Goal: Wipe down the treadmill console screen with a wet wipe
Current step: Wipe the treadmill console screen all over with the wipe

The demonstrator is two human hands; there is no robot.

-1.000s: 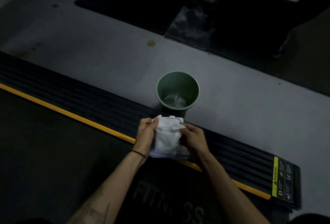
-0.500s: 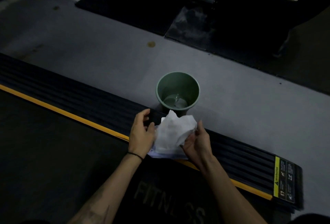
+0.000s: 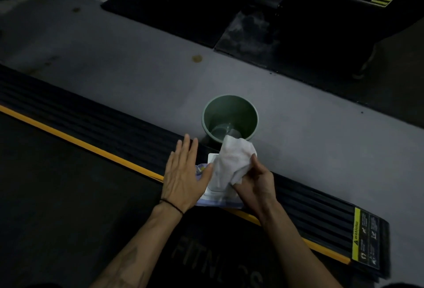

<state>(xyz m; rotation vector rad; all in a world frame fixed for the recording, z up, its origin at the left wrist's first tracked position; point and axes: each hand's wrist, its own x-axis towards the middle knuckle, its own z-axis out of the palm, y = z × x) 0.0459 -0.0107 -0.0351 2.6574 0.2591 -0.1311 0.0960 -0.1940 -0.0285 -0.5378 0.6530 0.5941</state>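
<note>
A pack of wet wipes [image 3: 219, 199] lies on the treadmill's ribbed side rail [image 3: 110, 131], its white lid flap up. My left hand [image 3: 183, 173] rests flat on the pack's left part, fingers spread and straight. My right hand [image 3: 255, 183] pinches a crumpled white wet wipe [image 3: 231, 161] that rises out of the pack's opening. The wipe's lower end still reaches the opening; whether it is free I cannot tell. The treadmill console screen is not in view.
A green bin [image 3: 230, 119] with clear plastic inside stands on the grey floor just beyond the wipe. The dark treadmill belt [image 3: 68, 196] lies on the near side, edged by a yellow stripe. Black gym equipment [image 3: 298, 12] stands across the grey floor.
The wipe has come further up and right out of the pack in my right hand. My left hand opened from a curled grip and now lies flat on the pack.
</note>
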